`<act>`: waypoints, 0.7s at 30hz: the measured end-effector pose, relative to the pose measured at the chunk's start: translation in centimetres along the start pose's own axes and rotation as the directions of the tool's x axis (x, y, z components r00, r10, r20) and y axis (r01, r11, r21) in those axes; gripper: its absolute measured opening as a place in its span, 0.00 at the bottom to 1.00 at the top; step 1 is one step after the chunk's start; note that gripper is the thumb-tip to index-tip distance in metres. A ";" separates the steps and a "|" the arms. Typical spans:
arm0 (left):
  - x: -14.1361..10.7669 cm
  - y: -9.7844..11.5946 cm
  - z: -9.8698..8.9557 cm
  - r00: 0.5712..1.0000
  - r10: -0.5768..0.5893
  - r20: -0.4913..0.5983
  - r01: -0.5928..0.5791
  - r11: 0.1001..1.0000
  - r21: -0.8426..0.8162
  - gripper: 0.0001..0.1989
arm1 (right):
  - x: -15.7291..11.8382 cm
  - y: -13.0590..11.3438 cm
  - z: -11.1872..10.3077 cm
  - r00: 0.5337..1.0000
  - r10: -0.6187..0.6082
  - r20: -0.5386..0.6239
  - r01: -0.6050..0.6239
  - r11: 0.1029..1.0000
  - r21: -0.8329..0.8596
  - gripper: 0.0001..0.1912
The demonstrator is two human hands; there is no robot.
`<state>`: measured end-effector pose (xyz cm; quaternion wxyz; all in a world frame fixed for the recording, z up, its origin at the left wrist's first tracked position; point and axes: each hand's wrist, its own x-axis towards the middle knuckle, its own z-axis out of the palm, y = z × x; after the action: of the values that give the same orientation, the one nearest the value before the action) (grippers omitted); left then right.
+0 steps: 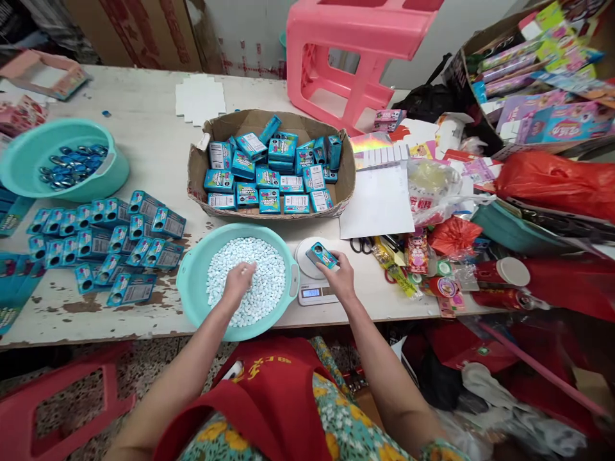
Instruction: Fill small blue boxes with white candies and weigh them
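Observation:
My left hand (239,282) is over a turquoise basin (192,301) of small pale candies (266,275). Its fingers are drawn together at the candies; what they hold, if anything, is hidden. Between the fingers and thumb of my right hand (342,275) is a small blue candy box (323,255), tilted, with a dark round spot on its face. The box is above the round plate of a white kitchen scale (307,266), whose display is lit; I cannot tell whether they touch. Behind the basin, a cardboard tray (192,176) holds many similar blue boxes (266,176).
More blue boxes (110,240) stand in rows on the left. Another turquoise basin (118,173) contains shiny blue pieces (72,168). A pink stool (355,38) is behind the cardboard tray. Scissors (361,245), packets and bags crowd the right side, beside white paper (377,205).

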<state>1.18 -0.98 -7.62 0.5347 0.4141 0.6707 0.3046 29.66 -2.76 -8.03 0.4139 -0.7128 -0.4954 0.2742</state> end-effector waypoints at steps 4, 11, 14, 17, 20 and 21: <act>-1.8 3.6 -0.8 0.878 0.477 0.044 -0.426 0.736 0.527 0.23 | 0.0 -4.1 -0.1 0.995 -0.102 -0.017 0.101 0.994 -0.032 0.19; -3.8 10.8 -4.5 0.698 0.626 0.346 -0.712 0.558 0.426 0.18 | 0.7 -14.3 3.7 0.769 -0.451 0.453 0.343 0.889 0.302 0.23; -2.1 9.3 -9.1 0.811 0.585 -0.021 -0.477 0.682 0.554 0.17 | 4.4 -15.0 6.9 0.880 -0.373 0.294 0.287 0.911 0.296 0.30; 1.6 6.2 -13.7 0.736 0.582 -0.347 -0.216 0.687 0.693 0.20 | 9.6 -15.0 10.7 0.914 -0.366 0.176 0.344 0.928 0.147 0.23; 6.0 3.4 -16.6 0.722 0.561 -0.404 -0.045 0.622 0.782 0.21 | 13.9 -15.6 15.9 0.898 -0.308 0.315 0.336 0.941 -0.036 0.18; 7.3 2.7 -17.1 0.741 0.546 -0.392 0.000 0.583 0.812 0.20 | 14.9 -16.0 18.0 0.896 -0.269 0.353 0.315 0.946 -0.080 0.18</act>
<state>-15.36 7.31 -4.60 0.0024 0.5839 0.7898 0.1878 12.95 19.54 -3.11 0.3102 -0.5990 -0.6778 0.2924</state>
